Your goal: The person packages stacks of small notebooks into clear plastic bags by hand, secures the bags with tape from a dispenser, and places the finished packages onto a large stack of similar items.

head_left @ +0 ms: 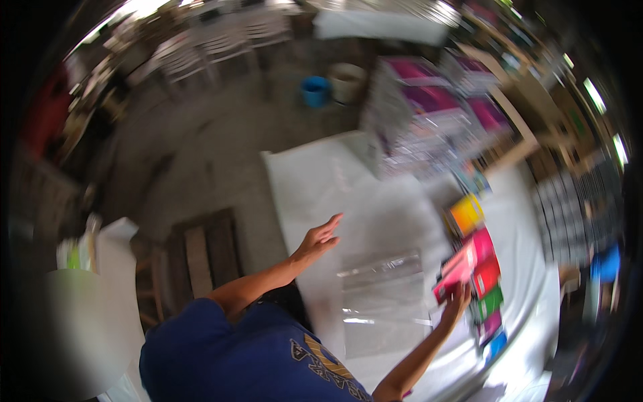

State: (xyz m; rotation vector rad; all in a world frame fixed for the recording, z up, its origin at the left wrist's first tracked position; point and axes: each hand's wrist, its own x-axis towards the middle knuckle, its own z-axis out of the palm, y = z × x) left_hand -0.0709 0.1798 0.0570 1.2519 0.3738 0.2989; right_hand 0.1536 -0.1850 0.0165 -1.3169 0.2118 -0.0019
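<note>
Right hand's grip [457,300] is at the lower edge of a pink pack [461,262], fingertips right up against it, but it's too blurry to tell if they've actually closed on it. Left hand's grip [320,241] is loosely open with nothing in it, over the white worktop [305,184]. Clear plastic sleeves [383,288] lie between the two. Yellow [467,214] and green packs [489,303] sit either side of the pink one, then wrapped bundles [429,127] farther back, and a blue bucket [315,91] on the floor beyond.

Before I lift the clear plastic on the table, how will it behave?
The clear plastic is probably floppy and light, since it looks thin and the white tabletop shows through. Its glossy glare suggests it may be slippery.
</note>
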